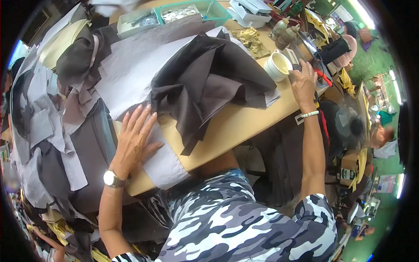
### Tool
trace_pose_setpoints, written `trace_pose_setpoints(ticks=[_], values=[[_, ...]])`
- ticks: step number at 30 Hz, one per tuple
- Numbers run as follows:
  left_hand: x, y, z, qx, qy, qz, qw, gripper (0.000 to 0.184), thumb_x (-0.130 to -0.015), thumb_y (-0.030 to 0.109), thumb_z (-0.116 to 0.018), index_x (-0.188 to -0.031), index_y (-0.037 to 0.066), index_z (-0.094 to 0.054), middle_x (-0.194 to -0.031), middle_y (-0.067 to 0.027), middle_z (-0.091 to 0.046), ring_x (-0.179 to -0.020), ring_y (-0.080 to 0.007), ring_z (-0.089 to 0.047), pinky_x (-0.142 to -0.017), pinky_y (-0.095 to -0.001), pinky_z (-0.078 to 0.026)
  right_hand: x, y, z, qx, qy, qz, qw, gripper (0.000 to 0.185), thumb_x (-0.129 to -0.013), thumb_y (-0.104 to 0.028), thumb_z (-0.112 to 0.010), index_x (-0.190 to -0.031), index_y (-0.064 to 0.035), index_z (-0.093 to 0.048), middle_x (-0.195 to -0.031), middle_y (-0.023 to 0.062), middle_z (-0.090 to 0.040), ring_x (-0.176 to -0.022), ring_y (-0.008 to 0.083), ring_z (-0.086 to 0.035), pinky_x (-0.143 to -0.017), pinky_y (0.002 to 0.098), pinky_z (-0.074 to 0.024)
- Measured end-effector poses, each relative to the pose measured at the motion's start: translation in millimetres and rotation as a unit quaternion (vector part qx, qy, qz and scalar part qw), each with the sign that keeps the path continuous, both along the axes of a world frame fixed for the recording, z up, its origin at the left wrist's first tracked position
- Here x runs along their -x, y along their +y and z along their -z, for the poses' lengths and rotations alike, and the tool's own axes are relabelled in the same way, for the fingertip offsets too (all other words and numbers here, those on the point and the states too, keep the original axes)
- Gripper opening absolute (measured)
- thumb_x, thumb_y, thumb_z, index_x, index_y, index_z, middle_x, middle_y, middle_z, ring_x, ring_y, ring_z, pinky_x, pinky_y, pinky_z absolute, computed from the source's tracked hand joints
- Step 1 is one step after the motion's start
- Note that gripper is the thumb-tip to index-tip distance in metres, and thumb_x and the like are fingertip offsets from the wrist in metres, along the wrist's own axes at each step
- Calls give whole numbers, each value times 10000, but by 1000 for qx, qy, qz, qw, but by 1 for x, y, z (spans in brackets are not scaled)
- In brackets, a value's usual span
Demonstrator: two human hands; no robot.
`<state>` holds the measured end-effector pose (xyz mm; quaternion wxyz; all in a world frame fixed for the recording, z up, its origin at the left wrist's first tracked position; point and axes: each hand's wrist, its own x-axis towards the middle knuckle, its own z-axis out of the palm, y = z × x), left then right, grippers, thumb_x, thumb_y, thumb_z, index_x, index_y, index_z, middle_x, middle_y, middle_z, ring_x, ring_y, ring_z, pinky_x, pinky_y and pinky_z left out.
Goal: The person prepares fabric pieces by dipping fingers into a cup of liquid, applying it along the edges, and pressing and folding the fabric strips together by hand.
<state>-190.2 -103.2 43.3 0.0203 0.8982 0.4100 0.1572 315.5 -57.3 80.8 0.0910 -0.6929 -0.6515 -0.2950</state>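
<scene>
My left hand [134, 139] lies flat with its fingers stretched out, over a pale grey strip of fabric [165, 163] on the table. Its fingertips reach the edge of a dark brown cloth [209, 83] that is heaped in loose folds. Beneath that cloth spreads a larger light grey sheet [131, 70]. At the table's right end, the fingers of my right hand [304, 84] curl around something small and dark, too covered to name. Right beside them stands a white cup [278, 65] with a pale yellowish inside.
Piles of grey and brown fabric [43, 131] crowd the left side. Along the back are a teal basket [216, 13], a clear tray [139, 21] and a yellowish crumpled lump [250, 40]. Two bottles [286, 37] and a red-handled tool [323, 77] lie near the right end.
</scene>
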Motion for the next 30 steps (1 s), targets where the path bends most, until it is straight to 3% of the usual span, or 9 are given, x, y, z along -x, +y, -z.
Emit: trace_pose_setpoints(ticks=[5,8,11,16,20,22,24,25,30], values=[[0,-1,-5,1,-1,-13,1000,819,-647,295,-785,-1354,81,-432,-1427,-129,-399,-1349,-305,-326,-1113,-484,-237,10,-3,-3,35,-11,-10,999,179,-764,-121,-586,-873,-140,-727,-1301,116,-515,-1255,323,-408,-1027,541,-285],[9,0,-6,-6,-5,-27,1000,779,-680,296,-766,-1351,77,-435,-1423,-121,-406,-1341,-300,-338,-1107,-483,-250,29,-1,-24,61,62,-83,993,290,-708,11,-538,-916,-101,-708,-1281,131,-525,-1230,310,-439,-1017,503,-317],[14,3,-11,-25,-4,-22,999,649,-733,277,-736,-1305,94,-489,-1384,-86,-462,-1322,-292,-366,-1093,-481,-275,113,-16,-73,-35,177,-234,955,476,-673,109,-426,-1061,-52,-650,-1185,138,-572,-1133,313,-523,-1010,378,-371],[7,7,-4,-31,5,15,999,498,-767,266,-713,-1213,95,-571,-1310,-51,-535,-1308,-266,-392,-1077,-492,-290,254,-35,-71,14,412,-503,760,510,-692,125,-424,-1169,17,-567,-1113,164,-594,-1022,280,-601,-927,352,-462],[5,9,4,15,-28,-14,999,648,-765,295,-712,-1328,87,-465,-1342,-74,-502,-1322,-265,-379,-1085,-517,-270,320,-16,2,222,590,-495,598,601,-722,106,-375,-1316,17,-396,-1041,183,-563,-951,276,-586,-892,346,-463],[10,13,14,90,-64,-35,993,874,-751,354,-722,-1435,60,-264,-1400,-102,-445,-1335,-274,-360,-1094,-539,-236,322,-2,31,276,624,-443,581,654,-756,113,-345,-1394,-31,-303,-1121,139,-523,-1033,199,-544,-957,326,-418],[11,14,10,186,-120,-65,973,965,-743,388,-725,-1460,49,-177,-1421,-112,-423,-1338,-279,-355,-1098,-545,-222,315,6,57,244,597,-430,632,669,-746,118,-337,-1397,-26,-281,-1097,142,-517,-1049,205,-538,-963,326,-411],[12,17,12,205,-96,-65,972,1058,-730,430,-730,-1476,52,-83,-1441,-105,-399,-1343,-282,-345,-1107,-547,-205,311,2,52,271,623,-400,615,644,-741,119,-342,-1369,-23,-315,-1085,141,-511,-1058,208,-532,-966,326,-404],[15,18,16,190,-91,-63,975,1100,-719,463,-733,-1483,57,-54,-1460,-95,-370,-1347,-282,-338,-1117,-534,-201,307,2,57,226,503,-492,674,512,-668,142,-391,-1136,10,-550,-1035,171,-519,-968,306,-546,-872,357,-446]])
